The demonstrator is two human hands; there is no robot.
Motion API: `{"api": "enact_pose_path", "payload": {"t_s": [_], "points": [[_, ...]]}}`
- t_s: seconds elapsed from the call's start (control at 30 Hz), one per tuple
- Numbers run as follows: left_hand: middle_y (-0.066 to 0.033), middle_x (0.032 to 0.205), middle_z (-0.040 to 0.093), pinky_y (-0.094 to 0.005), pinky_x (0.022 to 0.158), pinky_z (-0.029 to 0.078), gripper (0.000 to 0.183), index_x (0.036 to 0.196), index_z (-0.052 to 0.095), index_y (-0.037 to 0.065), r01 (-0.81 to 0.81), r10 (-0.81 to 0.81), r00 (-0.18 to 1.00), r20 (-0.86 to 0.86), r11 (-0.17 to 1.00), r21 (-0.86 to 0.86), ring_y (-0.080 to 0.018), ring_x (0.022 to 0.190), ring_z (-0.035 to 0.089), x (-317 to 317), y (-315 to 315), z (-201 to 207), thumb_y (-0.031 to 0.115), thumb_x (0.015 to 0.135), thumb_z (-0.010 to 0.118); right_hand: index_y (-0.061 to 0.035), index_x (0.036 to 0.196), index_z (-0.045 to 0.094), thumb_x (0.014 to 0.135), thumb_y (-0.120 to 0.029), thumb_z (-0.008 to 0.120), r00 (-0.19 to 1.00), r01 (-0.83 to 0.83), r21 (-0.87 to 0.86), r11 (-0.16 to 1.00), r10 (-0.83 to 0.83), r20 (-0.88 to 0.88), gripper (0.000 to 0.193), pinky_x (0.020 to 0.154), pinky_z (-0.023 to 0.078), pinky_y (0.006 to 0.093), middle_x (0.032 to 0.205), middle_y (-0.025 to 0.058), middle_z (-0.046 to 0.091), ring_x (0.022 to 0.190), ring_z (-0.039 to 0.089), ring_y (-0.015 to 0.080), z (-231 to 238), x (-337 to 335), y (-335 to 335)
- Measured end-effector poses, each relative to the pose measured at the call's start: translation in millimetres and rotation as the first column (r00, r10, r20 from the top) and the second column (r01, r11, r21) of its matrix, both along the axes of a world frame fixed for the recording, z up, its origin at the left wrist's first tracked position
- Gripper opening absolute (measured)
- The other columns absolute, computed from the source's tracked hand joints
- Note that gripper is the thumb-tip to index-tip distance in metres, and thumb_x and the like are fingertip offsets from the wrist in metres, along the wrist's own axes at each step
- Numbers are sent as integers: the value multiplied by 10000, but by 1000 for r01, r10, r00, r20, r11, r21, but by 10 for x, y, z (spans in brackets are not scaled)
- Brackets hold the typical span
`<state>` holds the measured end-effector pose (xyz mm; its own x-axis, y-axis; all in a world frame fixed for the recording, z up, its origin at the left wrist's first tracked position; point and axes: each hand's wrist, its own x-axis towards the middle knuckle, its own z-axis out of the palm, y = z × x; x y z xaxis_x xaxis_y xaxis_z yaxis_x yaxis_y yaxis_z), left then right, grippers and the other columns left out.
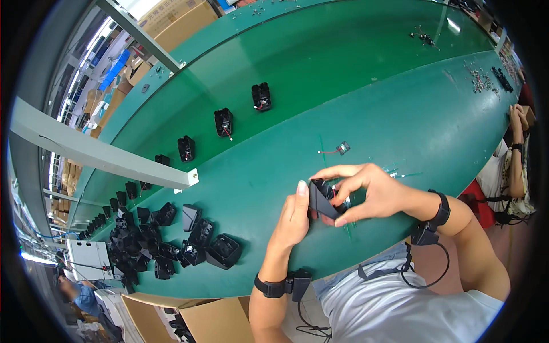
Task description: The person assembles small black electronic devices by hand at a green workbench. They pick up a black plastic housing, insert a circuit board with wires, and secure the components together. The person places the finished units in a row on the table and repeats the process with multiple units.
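Above the near edge of the bench, my two hands hold a black plastic housing [321, 201] tilted on its side. My left hand [293, 220] is closed on its left wall, the thumb pressed near the top rim. My right hand [374, 191] grips the right side, with its thumb at the lower edge and fingers bent into the opening. A bit of red wire shows inside; what else the fingers touch there is hidden. Just beyond the hands lies a small circuit board with red wires [343, 148]. Thin green strands [394, 171] lie beside my right hand.
A heap of black housings [137, 237] covers the bench's left end, with loose ones [224, 251] nearer. More housings [223, 122] stand in a row on the green belt. A grey metal post [103, 143] crosses the left. Small parts [481, 79] and another person's hands [518, 119] are far right.
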<state>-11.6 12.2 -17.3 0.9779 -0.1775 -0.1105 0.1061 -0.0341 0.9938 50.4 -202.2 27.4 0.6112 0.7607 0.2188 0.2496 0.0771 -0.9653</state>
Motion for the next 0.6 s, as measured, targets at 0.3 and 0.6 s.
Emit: {"api": "enact_pose_path", "payload": {"t_s": [0.3, 0.6], "points": [[-84, 560, 619, -296, 520, 490, 788, 703, 630, 7, -82, 83, 996, -24, 995, 57, -152, 525, 623, -32, -44, 158, 535, 1080, 184, 8, 922, 729, 776, 15, 811, 824, -15, 97, 995, 67, -562, 168, 1076, 431, 409, 1410, 224, 550, 1250, 571, 270, -26, 21, 87], [-136, 883, 704, -347, 717, 510, 129, 896, 673, -5, -732, 310, 650, 694, 503, 460, -252, 792, 658, -683, 469, 499, 120, 920, 652, 23, 928, 753, 823, -103, 812, 970, 171, -66, 983, -180, -166, 174, 905, 513, 347, 1270, 141, 640, 1119, 598, 196, 286, 720, 282]]}}
